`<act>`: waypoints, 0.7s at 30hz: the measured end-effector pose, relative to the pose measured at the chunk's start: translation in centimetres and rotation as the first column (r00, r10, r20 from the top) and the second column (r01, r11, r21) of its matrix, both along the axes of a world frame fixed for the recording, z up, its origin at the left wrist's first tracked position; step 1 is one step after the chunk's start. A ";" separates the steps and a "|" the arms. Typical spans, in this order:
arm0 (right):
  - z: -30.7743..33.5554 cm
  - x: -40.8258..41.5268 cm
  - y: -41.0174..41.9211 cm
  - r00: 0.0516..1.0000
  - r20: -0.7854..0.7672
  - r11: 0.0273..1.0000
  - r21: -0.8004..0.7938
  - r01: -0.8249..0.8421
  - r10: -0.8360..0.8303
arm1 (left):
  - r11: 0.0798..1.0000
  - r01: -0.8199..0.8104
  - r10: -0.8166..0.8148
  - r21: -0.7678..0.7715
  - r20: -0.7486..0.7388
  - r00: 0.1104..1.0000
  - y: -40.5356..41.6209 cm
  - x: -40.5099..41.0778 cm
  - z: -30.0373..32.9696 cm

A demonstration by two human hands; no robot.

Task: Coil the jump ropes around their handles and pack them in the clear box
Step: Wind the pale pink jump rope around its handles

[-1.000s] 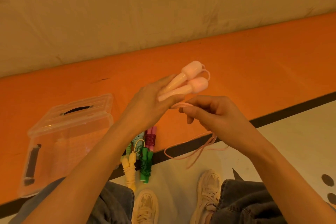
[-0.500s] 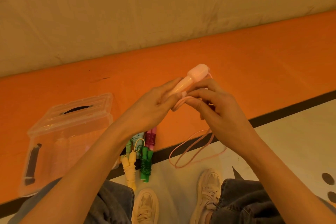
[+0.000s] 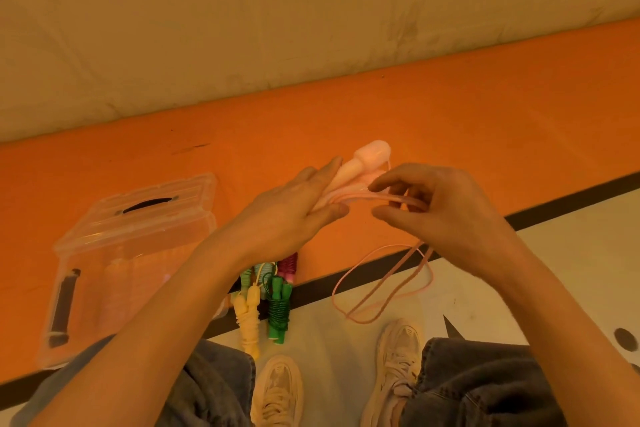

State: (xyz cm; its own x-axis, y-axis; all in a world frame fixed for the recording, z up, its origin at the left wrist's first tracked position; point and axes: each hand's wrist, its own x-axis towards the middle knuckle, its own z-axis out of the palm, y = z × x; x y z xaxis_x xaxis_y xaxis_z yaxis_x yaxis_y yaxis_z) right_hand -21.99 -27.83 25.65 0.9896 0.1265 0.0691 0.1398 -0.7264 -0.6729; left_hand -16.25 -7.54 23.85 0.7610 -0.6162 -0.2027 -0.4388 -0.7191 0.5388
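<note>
My left hand (image 3: 294, 215) holds the two pink handles (image 3: 363, 163) of a jump rope together, their round ends pointing up and away. My right hand (image 3: 440, 215) pinches the pink rope (image 3: 388, 288) just right of the handles and pulls it taut across them. The slack hangs in loops down to the floor. The clear box (image 3: 114, 253) with a black handle on its lid stands at the left on the orange floor band, and something pink shows faintly inside. Coiled yellow (image 3: 249, 315), green (image 3: 278, 308), light blue and magenta ropes lie beside it.
A beige wall (image 3: 311, 28) rises behind the orange band. A black stripe (image 3: 571, 201) divides orange from pale floor. My knees in jeans and my two pale sneakers (image 3: 398, 364) are at the bottom, close to the hanging rope loops.
My right hand has swung from under the handles to their right side, carrying the rope across them. The hanging loops have shifted right and lengthened. The left hand keeps its hold.
</note>
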 end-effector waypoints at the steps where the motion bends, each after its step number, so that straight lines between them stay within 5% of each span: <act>1: 0.3 0.0 -0.7 1.000 -0.020 1.000 -0.008 -0.003 0.003 | 0.999 0.007 -0.007 0.033 0.002 1.000 0.1 0.0 0.0; 11: 1.3 1.3 -1.4 0.987 0.153 0.966 0.260 -0.002 -0.040 | 0.986 0.113 -0.107 0.125 -0.054 0.993 -1.1 -1.8 0.4; 21: 0.2 3.0 -1.8 1.000 -0.014 0.971 0.238 0.016 -0.013 | 0.956 0.243 -0.263 0.164 0.109 0.959 -2.2 -4.6 0.7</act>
State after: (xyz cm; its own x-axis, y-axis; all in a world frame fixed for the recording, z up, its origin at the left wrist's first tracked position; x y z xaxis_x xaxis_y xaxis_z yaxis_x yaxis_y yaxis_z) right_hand -19.00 -29.60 25.87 0.9922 0.0931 0.0832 0.1208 -0.5467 -0.8286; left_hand -20.86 -9.76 24.57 0.6096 -0.7626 -0.2165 -0.6750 -0.6426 0.3627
